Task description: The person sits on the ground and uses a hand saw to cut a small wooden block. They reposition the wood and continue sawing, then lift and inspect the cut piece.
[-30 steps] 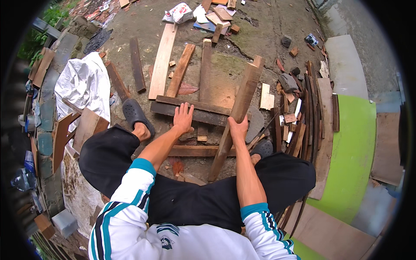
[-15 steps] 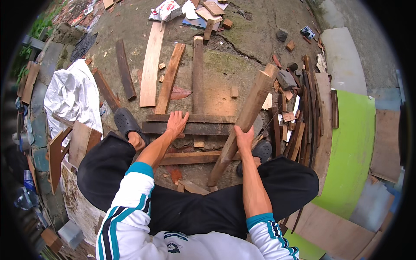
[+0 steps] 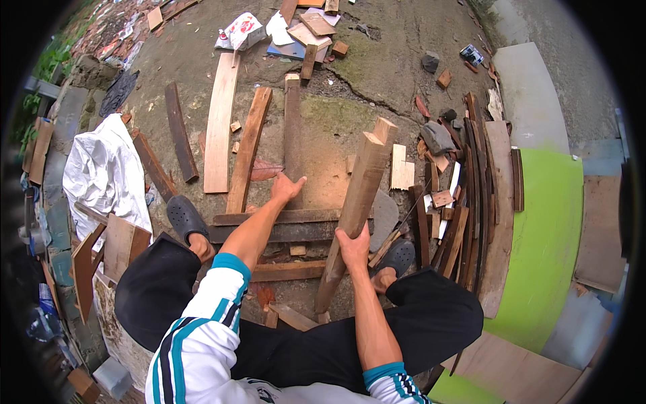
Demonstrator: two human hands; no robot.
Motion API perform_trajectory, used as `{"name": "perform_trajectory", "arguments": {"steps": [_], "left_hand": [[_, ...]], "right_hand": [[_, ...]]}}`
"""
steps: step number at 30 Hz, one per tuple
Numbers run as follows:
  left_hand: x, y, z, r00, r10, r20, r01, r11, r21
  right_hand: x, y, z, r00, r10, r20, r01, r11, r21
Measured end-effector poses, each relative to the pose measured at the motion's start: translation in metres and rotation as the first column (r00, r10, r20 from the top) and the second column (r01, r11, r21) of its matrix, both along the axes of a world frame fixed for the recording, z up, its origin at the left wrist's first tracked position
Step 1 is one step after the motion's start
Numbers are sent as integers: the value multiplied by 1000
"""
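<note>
My right hand (image 3: 354, 248) is wrapped round a thick wooden post (image 3: 352, 202) that leans upward to the right, its upper end notched. My left hand (image 3: 288, 188) reaches out over the near end of a long dark wooden beam (image 3: 292, 124); its thumb stands out from the other fingers, which are partly hidden. Below that hand, a brown batten (image 3: 309, 216) and a darker beam (image 3: 296, 233) lie crosswise, side by side. A further wooden strip (image 3: 289, 271) lies nearer to me, with a small wood block (image 3: 297, 250) between.
A pale plank (image 3: 219, 128) and a brown plank (image 3: 249, 148) lie left of the beam. Stacked dark strips (image 3: 479, 202) and a green panel (image 3: 548, 236) are on the right. A white sack (image 3: 104, 172) lies at left, wood scraps (image 3: 316, 25) at the far side.
My left hand has lifted off the crosswise batten and moved forward to the long beam's near end. The post in my right hand has shifted left and stands steeper.
</note>
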State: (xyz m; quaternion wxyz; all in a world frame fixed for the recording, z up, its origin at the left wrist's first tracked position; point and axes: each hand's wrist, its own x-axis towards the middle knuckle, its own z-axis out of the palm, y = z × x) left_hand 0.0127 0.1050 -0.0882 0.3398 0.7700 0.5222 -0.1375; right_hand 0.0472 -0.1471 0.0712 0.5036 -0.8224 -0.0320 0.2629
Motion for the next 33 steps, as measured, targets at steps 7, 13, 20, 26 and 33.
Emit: {"name": "perform_trajectory", "arguments": {"steps": [7, 13, 20, 26, 33], "left_hand": [[54, 17, -2, 985, -6, -172, 4, 1000, -11], [63, 39, -15, 995, -67, -73, 71, 996, 53], [72, 69, 9, 994, -67, 92, 50, 983, 176], [93, 85, 63, 938, -149, 314, 35, 939, 342], [120, 123, 168, 798, -262, 543, -144, 791, 594]], "right_hand": [[4, -16, 1, 995, -42, -92, 42, 999, 3], [16, -25, -9, 983, -86, -162, 93, 995, 33], [15, -28, -8, 989, -66, -132, 71, 997, 34], [6, -28, -5, 997, -54, -59, 57, 997, 50], [-3, -26, 1, 998, -53, -35, 57, 993, 108]]}}
